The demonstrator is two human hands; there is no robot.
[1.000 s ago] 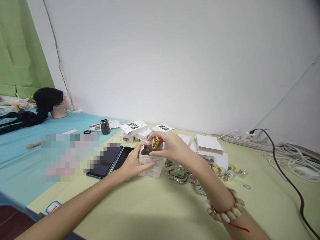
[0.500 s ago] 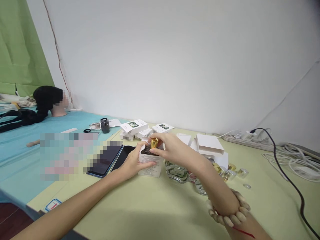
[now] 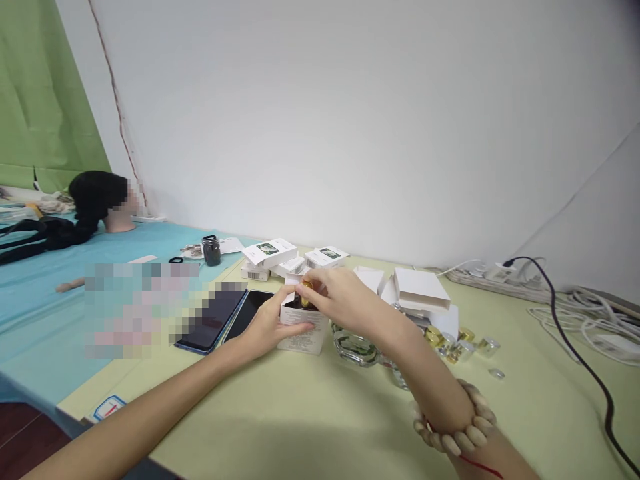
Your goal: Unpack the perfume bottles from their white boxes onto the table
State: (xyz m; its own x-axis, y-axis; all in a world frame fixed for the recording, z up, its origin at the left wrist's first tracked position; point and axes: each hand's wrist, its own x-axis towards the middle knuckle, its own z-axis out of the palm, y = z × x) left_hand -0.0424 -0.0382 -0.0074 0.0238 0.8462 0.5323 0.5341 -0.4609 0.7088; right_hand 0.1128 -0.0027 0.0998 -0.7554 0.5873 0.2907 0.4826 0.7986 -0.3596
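A small white carton [image 3: 303,333] stands open-topped on the pale green table [image 3: 310,420]. My left hand [image 3: 267,327] grips its left side, thumb on the rim. My right hand [image 3: 340,298] pinches the gold cap [image 3: 306,287] of a dark bottle that sits mostly inside the carton, only the cap and shoulder showing. A beaded bracelet [image 3: 457,427] circles my right wrist.
Two dark phones [image 3: 220,319] lie left of the carton. White boxes [image 3: 270,255] are stacked behind, a larger white box [image 3: 420,290] to the right. Glass bottles [image 3: 356,347] and gold caps [image 3: 445,337] sit beside my right arm. Cables [image 3: 575,313] and a power strip lie far right. A mannequin head [image 3: 100,203] rests on blue cloth.
The gold-capped bottle has sunk lower into the carton under my right hand. My left hand has kept its hold on the carton.
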